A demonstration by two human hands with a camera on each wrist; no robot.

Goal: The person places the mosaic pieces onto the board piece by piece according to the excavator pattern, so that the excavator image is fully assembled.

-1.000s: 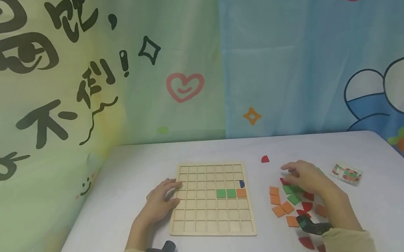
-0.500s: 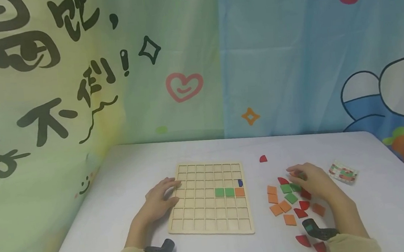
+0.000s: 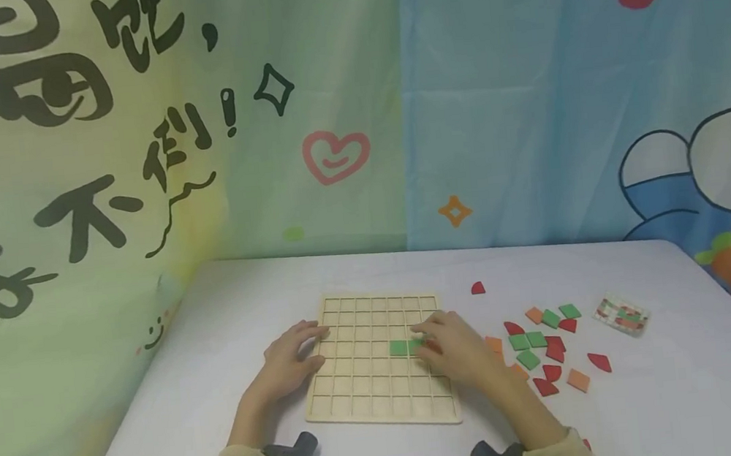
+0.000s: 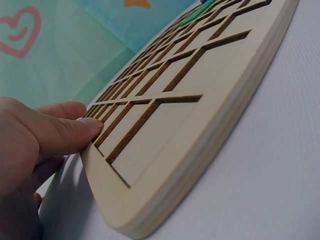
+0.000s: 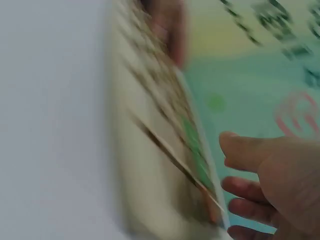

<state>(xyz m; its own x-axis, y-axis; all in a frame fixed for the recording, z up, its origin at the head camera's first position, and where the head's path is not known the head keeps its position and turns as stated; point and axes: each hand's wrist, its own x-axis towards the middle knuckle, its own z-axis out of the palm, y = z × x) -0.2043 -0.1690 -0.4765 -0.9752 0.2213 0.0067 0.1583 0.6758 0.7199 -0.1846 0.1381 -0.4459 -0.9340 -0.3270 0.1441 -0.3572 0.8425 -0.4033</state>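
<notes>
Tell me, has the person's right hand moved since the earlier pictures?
Yes. Judged against the wooden board in the head view, the right hand has moved left, from the loose pieces to the board's right side.

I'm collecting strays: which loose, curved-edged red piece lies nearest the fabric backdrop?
The curved-edged red piece, lying alone right of the pale wooden grid board; the other red pieces lie farther right, nearer the camera.
</notes>
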